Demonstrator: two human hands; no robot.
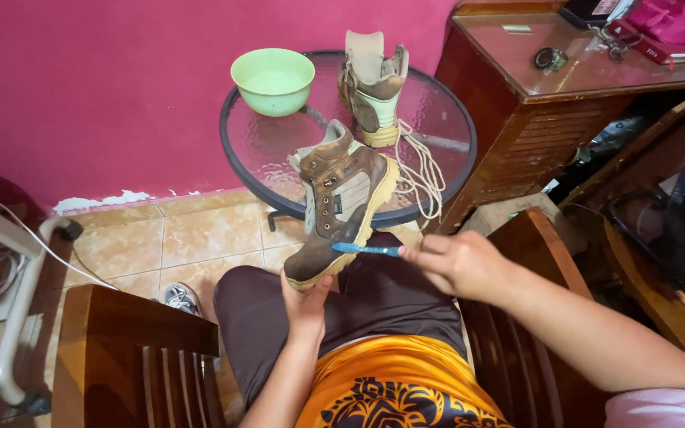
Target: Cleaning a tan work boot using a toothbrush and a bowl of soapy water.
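Note:
A brown and tan boot (pixel 338 202) without laces is held up over my lap, toe pointing down at me. My left hand (pixel 307 305) grips it from below at the toe and sole. My right hand (pixel 457 261) holds a blue toothbrush (pixel 366 250) whose head touches the boot's toe area near the sole edge. A second, matching boot (pixel 373 87) stands upright on the round glass table (pixel 438 186) with its pale laces (pixel 418 170) trailing over the table's edge.
A green bowl (pixel 273 79) sits on the glass table at its left. A wooden cabinet (pixel 549 103) with small items on top stands at the right. Wooden chair arms (pixel 132 325) flank my legs. A shoe (pixel 180 297) lies on the tiled floor.

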